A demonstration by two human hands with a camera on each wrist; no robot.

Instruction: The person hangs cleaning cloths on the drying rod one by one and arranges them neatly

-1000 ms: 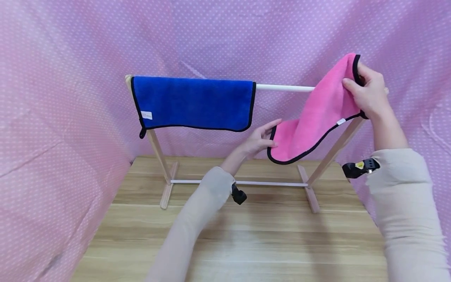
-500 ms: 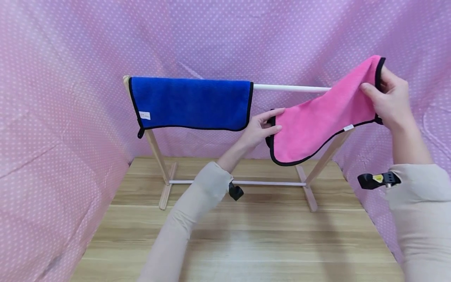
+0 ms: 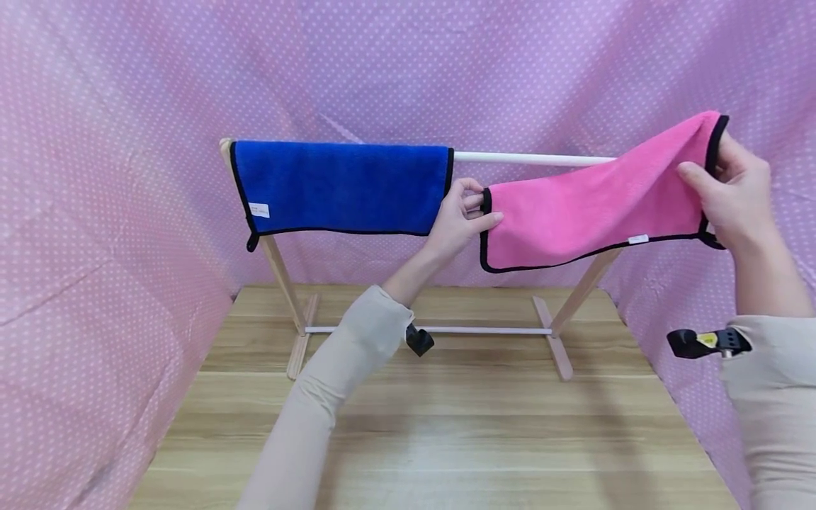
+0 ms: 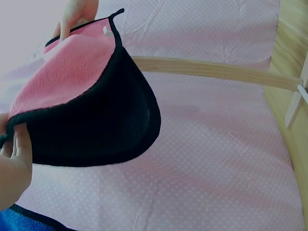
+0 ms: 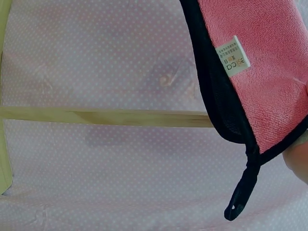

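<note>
A pink towel (image 3: 574, 212) with black edging stretches between both hands, in front of the right part of the rack's white top bar (image 3: 529, 159). My left hand (image 3: 455, 219) pinches its left edge, beside the blue towel. At the upper right, my right hand (image 3: 739, 188) grips the other edge, raised higher than the left one. The left wrist view shows the dark inside of the folded pink towel (image 4: 67, 72). In the right wrist view a white label (image 5: 233, 56) and a black hanging loop (image 5: 243, 190) show on it.
A blue towel (image 3: 344, 188) hangs over the left part of the top bar. The wooden rack's legs (image 3: 283, 283) and thin lower bar (image 3: 472, 330) stand on a wood-grain table (image 3: 484, 439). Polka-dot cloth (image 3: 382, 64) surrounds it.
My right hand has moved right and slightly down, pulling the pink towel wider and flatter. My left hand has risen slightly and shifted left along with its edge. The blue towel still hangs there.
</note>
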